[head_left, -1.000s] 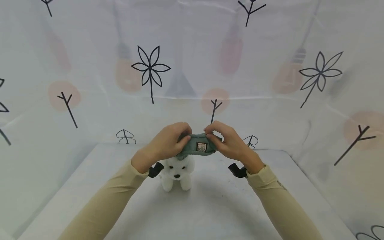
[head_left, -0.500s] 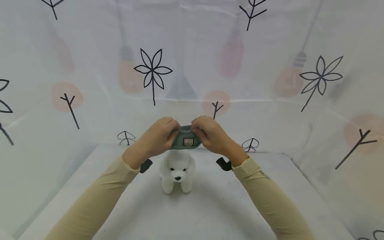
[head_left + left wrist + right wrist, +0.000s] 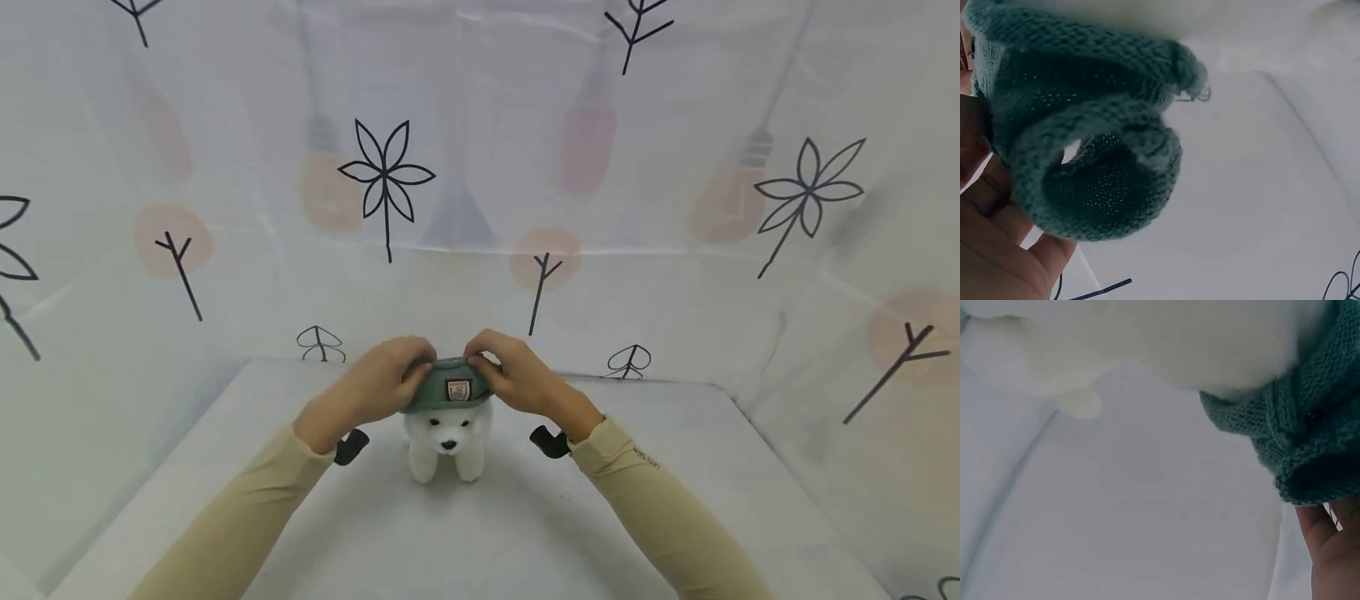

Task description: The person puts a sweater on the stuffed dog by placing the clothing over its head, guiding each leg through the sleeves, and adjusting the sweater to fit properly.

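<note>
A white plush dog (image 3: 450, 450) stands facing me on the white surface. Over the top of its head sits a small green knitted sweater (image 3: 441, 392) with a badge patch on its front. My left hand (image 3: 382, 379) pinches the sweater's upper edge on one side, and my right hand (image 3: 517, 375) pinches it on the other. In the left wrist view, ribbed openings of the sweater (image 3: 1097, 231) show beside the fingers. The right wrist view has the sweater (image 3: 1310, 437) against the plush dog's white fur (image 3: 1210, 344). The dog's ears are mostly hidden.
A white-covered table (image 3: 465, 550) spreads in front of and around the dog. Behind it hangs a white curtain (image 3: 465, 292) printed with leaves and bulbs, and the same cloth closes both sides.
Both hands first moved left and slightly up with the sweater, lifting it above the dog's head. Then they lowered it, and now it covers the top of the head.
</note>
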Tool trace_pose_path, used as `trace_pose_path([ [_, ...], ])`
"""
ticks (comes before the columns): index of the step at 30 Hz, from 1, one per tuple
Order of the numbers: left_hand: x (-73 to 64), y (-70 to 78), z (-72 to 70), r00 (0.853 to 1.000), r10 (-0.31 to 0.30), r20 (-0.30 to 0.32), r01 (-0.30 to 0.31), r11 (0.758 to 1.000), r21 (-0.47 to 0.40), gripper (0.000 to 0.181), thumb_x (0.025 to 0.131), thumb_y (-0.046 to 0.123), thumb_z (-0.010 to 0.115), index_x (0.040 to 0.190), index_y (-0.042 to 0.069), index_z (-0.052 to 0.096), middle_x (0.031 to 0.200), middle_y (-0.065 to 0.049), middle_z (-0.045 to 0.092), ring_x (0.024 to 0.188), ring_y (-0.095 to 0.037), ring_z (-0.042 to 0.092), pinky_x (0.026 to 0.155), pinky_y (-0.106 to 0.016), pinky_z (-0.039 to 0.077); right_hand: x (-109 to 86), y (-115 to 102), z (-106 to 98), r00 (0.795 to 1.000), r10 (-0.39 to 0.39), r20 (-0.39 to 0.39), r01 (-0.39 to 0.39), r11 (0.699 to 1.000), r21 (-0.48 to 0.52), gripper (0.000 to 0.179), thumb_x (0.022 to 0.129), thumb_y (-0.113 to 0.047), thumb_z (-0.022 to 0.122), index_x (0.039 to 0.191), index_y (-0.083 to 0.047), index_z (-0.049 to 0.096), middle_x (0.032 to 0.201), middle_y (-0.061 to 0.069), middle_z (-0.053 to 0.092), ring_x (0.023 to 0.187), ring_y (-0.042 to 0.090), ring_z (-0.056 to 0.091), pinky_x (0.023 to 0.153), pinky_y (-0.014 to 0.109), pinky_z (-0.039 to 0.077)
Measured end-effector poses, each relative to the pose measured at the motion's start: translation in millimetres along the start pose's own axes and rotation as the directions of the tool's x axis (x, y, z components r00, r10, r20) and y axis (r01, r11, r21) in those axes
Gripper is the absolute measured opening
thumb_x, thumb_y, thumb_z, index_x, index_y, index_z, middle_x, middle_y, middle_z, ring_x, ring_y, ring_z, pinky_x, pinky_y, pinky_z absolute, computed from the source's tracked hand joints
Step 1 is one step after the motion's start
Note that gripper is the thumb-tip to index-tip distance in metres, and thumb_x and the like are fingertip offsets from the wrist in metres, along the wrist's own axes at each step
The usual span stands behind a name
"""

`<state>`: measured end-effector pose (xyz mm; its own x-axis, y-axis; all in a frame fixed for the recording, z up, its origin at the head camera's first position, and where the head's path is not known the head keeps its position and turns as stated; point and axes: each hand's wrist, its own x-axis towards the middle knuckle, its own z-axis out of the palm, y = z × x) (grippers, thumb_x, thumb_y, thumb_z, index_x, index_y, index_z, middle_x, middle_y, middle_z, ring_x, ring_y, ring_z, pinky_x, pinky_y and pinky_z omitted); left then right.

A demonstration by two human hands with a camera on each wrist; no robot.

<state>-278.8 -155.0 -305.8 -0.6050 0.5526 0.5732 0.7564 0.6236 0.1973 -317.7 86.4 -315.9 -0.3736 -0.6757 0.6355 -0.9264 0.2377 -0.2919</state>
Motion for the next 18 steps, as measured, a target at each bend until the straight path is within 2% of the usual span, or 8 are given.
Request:
trace_pose_path([
  [5,-14.0,0.0,12.8,1.000,-0.003,0.007,0.003,1.000,-0.013,0.007,0.092,0.007,0.060,0.098,0.008,0.062,0.091,0.001,0.061,0.081,-0.011,0.055,0.074,-0.031,0.049,-10.5,3,7,1.000,0.002,0.015,-0.002,1.000,0.024,0.011,0.094,-0.003,0.057,0.102,-0.010,0.061,0.100,-0.002,0.062,0.094,0.009,0.058,0.082,0.027,0.050],
  [11,-27.0,3.5,23.1,0.998,-0.054,-0.024,0.053,0.998,-0.029,0.010,0.091,0.011,0.063,0.100,0.010,0.061,0.094,0.002,0.057,0.081,-0.010,0.053,0.073,-0.031,0.049,-20.8,4,11,0.999,0.009,0.048,-0.010,1.000,0.015,0.011,0.095,-0.015,0.059,0.105,-0.012,0.061,0.101,-0.004,0.061,0.093,0.008,0.057,0.082,0.030,0.049],
  [14,-31.9,4.8,25.8,0.998,-0.057,-0.041,0.055,0.998,-0.036,0.017,0.089,0.015,0.067,0.104,0.009,0.060,0.097,0.001,0.056,0.085,-0.011,0.054,0.076,-0.032,0.049,-24.9,2,13,0.998,0.024,0.056,-0.023,1.000,-0.006,0.019,0.093,-0.023,0.063,0.109,-0.013,0.060,0.104,-0.005,0.059,0.094,0.007,0.055,0.083,0.031,0.048],
  [18,-39.0,5.4,29.7,0.998,-0.053,-0.034,0.052,0.998,-0.045,0.038,0.086,0.031,0.072,0.112,0.009,0.056,0.104,-0.001,0.053,0.085,-0.011,0.052,0.075,-0.031,0.048,-31.2,1,17,0.997,0.033,0.063,-0.031,0.999,-0.031,0.036,0.088,-0.035,0.069,0.113,-0.014,0.056,0.107,-0.006,0.055,0.093,0.007,0.052,0.080,0.028,0.048],
])
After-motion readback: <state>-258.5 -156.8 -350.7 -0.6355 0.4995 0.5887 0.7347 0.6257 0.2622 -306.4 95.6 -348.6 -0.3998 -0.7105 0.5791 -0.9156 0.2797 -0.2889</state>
